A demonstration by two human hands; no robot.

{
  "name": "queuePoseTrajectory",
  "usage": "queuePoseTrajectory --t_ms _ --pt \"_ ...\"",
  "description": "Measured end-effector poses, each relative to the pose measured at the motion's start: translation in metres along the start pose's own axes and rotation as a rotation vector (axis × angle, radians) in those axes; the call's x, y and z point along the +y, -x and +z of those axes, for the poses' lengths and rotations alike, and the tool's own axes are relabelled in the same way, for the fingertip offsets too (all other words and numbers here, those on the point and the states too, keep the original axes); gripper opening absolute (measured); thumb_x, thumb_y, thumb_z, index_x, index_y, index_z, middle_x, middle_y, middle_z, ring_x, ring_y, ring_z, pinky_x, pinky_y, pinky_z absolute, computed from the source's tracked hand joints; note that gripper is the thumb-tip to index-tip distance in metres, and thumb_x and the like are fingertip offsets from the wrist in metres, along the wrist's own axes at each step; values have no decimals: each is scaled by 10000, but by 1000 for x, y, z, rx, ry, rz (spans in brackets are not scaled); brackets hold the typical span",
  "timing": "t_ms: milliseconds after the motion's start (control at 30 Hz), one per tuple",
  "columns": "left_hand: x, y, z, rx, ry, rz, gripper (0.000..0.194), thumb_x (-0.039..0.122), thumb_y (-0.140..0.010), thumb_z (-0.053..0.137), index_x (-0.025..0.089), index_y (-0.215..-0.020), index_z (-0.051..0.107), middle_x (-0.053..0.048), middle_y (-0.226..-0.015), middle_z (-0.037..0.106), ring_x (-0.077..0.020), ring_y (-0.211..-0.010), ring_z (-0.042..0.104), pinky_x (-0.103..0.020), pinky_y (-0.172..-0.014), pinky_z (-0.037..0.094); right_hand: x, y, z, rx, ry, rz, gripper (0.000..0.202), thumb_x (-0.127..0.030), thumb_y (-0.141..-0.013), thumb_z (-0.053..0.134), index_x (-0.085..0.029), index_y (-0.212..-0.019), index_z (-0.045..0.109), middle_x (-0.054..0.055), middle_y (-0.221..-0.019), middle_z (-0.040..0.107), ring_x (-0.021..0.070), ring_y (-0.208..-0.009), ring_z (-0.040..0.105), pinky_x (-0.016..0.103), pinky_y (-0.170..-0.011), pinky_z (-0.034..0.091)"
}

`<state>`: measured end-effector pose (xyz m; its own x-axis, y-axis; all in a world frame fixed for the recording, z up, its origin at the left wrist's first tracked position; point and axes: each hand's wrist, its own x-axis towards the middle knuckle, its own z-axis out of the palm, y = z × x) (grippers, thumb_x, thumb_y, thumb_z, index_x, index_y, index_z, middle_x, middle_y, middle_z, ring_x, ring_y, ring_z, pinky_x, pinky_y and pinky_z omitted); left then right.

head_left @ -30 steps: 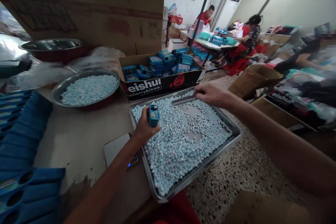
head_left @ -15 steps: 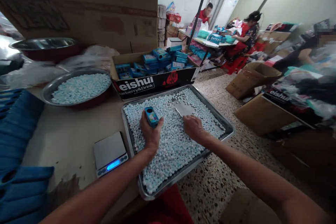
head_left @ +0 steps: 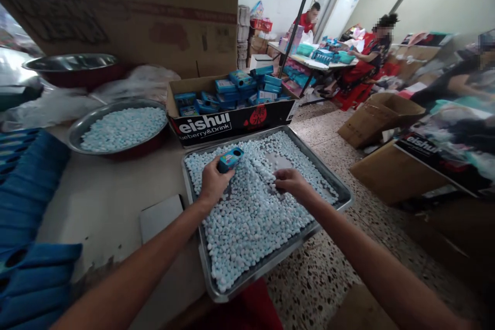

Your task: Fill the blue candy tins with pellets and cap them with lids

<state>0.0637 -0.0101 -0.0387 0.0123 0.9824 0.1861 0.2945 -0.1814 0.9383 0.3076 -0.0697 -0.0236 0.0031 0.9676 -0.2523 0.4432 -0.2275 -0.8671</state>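
My left hand (head_left: 215, 179) is wrapped round a small blue box (head_left: 231, 160) with a dark round hole in its end, tilted over the tray. Low over the pale tablets (head_left: 247, 221), my right hand (head_left: 290, 180) has its fingers closed round a scoop, whose blade is mostly hidden under a heap of tablets. The metal tray (head_left: 333, 207) holds a wide layer of these white and light blue tablets. A bare patch of tray bottom shows beyond my right hand.
Behind the tray stands a carton (head_left: 240, 129) of blue boxes. A bowl of tablets (head_left: 124, 129), a scale (head_left: 160, 216) partly behind my left arm, and rows of blue boxes (head_left: 34, 180) are on the left. People sit farther back at the right.
The blue box has tipped over to the right and moved slightly away from me. Tablets are now heaped over the scoop, whose flat blade showed before. My left forearm now covers the scale's display.
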Motion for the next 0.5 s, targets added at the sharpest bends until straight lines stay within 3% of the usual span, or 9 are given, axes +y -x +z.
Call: queuePoseTrajectory --t_ms 100,167,367,500 --pt "1 -8 -28 -110 -16 58 422 220 -648 779 199 -1068 737 -37 -953 757 -255 -930 700 -391 -909 539 -31 -1 -24 -107 -151 -26 234 -306 -578 664 -147 -749 670 -13 -594 597 104 -508 487 231 -505 367" --pt "2 -8 -36 -153 21 49 428 212 -656 769 200 -1082 737 -36 -939 757 -259 -938 706 -397 -901 551 -50 -7 -36 -173 -73 -40 218 -267 -575 657 -136 -744 698 -13 -585 606 96 -512 485 227 -504 350" --pt "3 -4 -37 -266 15 90 427 145 -675 703 201 -1097 733 -40 -1021 760 -245 -959 703 -406 -937 540 -106 -41 -55 -385 353 -102 49 -184 -615 649 -154 -586 675 -54 -479 538 67 -451 440 209 -453 294" --pt "5 -5 -32 -304 23 108 431 122 -672 696 212 -1092 731 -30 -1003 758 -238 -947 703 -397 -926 546 -153 -71 -56 -472 617 -145 118 -173 -612 761 -129 -546 674 -86 -468 533 27 -432 430 166 -467 273"
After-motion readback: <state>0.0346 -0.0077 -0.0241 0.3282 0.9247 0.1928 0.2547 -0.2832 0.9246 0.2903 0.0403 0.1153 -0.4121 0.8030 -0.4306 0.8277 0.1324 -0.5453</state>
